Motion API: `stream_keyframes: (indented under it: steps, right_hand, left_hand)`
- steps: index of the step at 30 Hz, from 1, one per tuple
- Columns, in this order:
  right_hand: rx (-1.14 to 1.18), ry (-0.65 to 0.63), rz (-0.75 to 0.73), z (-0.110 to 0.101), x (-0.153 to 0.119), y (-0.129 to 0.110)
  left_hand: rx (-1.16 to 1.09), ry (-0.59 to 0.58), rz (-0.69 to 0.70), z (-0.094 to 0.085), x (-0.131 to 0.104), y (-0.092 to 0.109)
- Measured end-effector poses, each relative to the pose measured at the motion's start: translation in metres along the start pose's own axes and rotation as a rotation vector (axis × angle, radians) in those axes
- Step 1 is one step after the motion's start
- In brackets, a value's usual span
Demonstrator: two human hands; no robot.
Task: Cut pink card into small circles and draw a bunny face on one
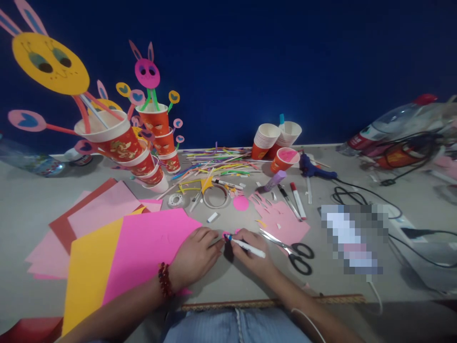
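My right hand (250,247) is closed around a white marker (252,248), whose blue tip touches a small pink paper piece (225,235) on the grey table. Beside it, my left hand (198,252) lies low with its fingertips pressed down at the piece's left edge, partly over a bright pink sheet (150,243). The white marker cap (213,217) lies just above my left fingers. Right of my right hand are black-handled scissors (294,252), spread open, next to a cut light pink sheet (282,221).
Stacked red cups (124,143) with paper bunny figures stand at the left. Coloured stems (221,162), tape rolls (215,196) and a pink circle (241,203) lie farther back. A blue glue gun (316,169), cables and a bottle (389,124) are at the right.
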State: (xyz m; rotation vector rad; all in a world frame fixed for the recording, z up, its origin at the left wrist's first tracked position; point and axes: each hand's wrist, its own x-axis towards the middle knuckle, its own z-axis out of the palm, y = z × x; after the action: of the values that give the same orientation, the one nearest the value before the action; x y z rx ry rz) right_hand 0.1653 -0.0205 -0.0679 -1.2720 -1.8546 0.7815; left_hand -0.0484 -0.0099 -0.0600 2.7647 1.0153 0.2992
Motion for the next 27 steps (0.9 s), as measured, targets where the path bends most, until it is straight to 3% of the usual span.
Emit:
stream_keyframes:
  steps: [10, 20, 27]
  right_hand:
    - [0.020, 0.047, 0.009, -0.001, 0.000, 0.000]
    - [0.290, 0.211, 0.083, -0.007, -0.011, 0.001]
    - [0.385, 0.479, 0.201, -0.018, -0.015, 0.007]
  left_hand:
    - [-0.004, 0.015, -0.001, -0.001, -0.001, 0.000]
    - [-0.037, 0.016, -0.004, -0.003, 0.000, -0.001]
    - [-0.064, 0.090, -0.007, 0.000, -0.002, -0.002]
